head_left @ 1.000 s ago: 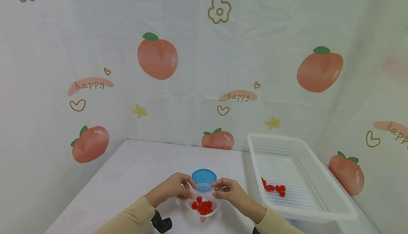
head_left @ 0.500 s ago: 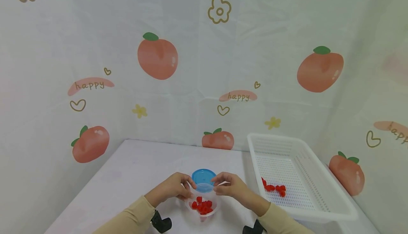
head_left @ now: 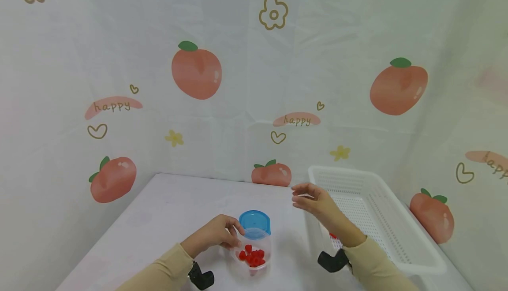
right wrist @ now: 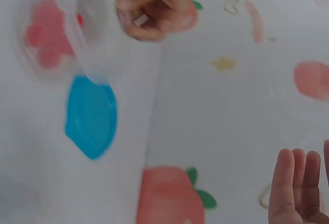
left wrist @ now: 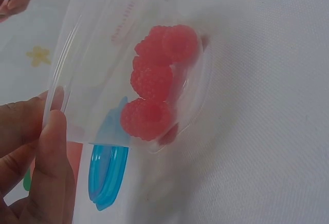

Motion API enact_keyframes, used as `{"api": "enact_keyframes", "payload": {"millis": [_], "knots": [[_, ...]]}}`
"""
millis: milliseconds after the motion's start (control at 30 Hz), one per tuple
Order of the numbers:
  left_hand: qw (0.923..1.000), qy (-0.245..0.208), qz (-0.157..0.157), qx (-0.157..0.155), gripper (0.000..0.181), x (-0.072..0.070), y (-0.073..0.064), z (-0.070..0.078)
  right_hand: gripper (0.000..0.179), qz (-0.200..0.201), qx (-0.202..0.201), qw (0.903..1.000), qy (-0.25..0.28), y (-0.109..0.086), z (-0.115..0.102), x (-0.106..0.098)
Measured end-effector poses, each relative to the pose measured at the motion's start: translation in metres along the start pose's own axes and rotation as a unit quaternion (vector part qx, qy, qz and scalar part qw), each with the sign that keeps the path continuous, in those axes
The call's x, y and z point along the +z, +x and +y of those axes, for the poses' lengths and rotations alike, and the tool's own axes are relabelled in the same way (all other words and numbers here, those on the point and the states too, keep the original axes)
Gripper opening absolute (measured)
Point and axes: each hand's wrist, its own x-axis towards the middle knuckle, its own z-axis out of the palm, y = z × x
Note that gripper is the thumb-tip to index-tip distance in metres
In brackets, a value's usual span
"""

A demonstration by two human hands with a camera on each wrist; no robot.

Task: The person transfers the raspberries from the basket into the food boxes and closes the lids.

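Observation:
A clear plastic tub [left wrist: 97, 59] stands on the white table with several red raspberries [left wrist: 149, 88] in its bottom. My left hand [head_left: 218, 233] pinches the tub's rim on its left side, thumb and fingers on either side of the wall. Just behind the tub lies a blue lid [head_left: 254, 219]; the tub's far rim overlaps it in the head view. My right hand [head_left: 319, 205] is raised beside the left wall of the white basket, holding nothing. Its fingers [right wrist: 284, 183] extend fairly straight in the right wrist view.
The white perforated basket [head_left: 398, 238] stands at the right of the table. A few red raspberries [head_left: 333, 235] show inside it, mostly hidden behind my right wrist. A fruit-printed cloth [head_left: 238, 141] hangs behind the table.
My right hand has left the tub's right rim and moved up and right to the basket. The left hand, tub and lid have stayed nearly in place.

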Motion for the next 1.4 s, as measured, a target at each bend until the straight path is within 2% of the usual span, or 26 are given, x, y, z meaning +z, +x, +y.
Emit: {"api": "enact_keyframes", "payload": {"millis": [100, 233, 400, 500, 633, 700, 867, 1033, 1167, 1400], "knots": [[1.0000, -0.001, 0.000, 0.000, 0.019, 0.000, 0.000, 0.000, 0.021, 0.029, -0.020, 0.9988, 0.033, 0.001, -0.005, -0.021], [1.0000, -0.006, -0.002, 0.001, 0.019, 0.000, 0.000, 0.001, 0.021, 0.069, -0.033, 0.9966, 0.030, 0.001, -0.004, -0.049], [1.0000, -0.005, -0.002, 0.000, 0.019, 0.000, -0.001, 0.001, 0.018, 0.107, -0.030, 0.9937, 0.018, -0.002, 0.006, -0.085], [1.0000, -0.001, -0.001, -0.001, 0.018, 0.000, -0.001, 0.002, 0.017, 0.123, -0.019, 0.9922, 0.012, -0.004, 0.015, -0.104], [1.0000, 0.001, 0.000, -0.002, 0.018, 0.000, -0.001, 0.002, 0.014, 0.137, 0.018, 0.9897, -0.038, -0.007, 0.028, -0.127], [1.0000, 0.000, -0.001, -0.001, 0.019, 0.000, 0.000, 0.002, 0.025, 0.138, 0.046, 0.9865, -0.074, -0.009, 0.035, -0.137], [1.0000, 0.001, 0.000, -0.002, 0.019, 0.000, -0.001, 0.002, 0.057, 0.116, 0.122, 0.9728, -0.159, -0.014, 0.054, -0.159], [1.0000, 0.000, 0.001, -0.002, 0.019, 0.001, 0.000, 0.002, 0.058, 0.092, 0.187, 0.9604, -0.185, -0.021, 0.066, -0.172], [1.0000, -0.001, 0.000, -0.003, 0.018, 0.001, 0.000, 0.002, 0.055, 0.065, 0.223, 0.9557, -0.181, -0.023, 0.073, -0.176], [1.0000, 0.000, 0.001, -0.003, 0.019, 0.001, -0.001, 0.002, 0.051, -0.010, 0.269, 0.9497, -0.159, -0.028, 0.083, -0.179]]}}
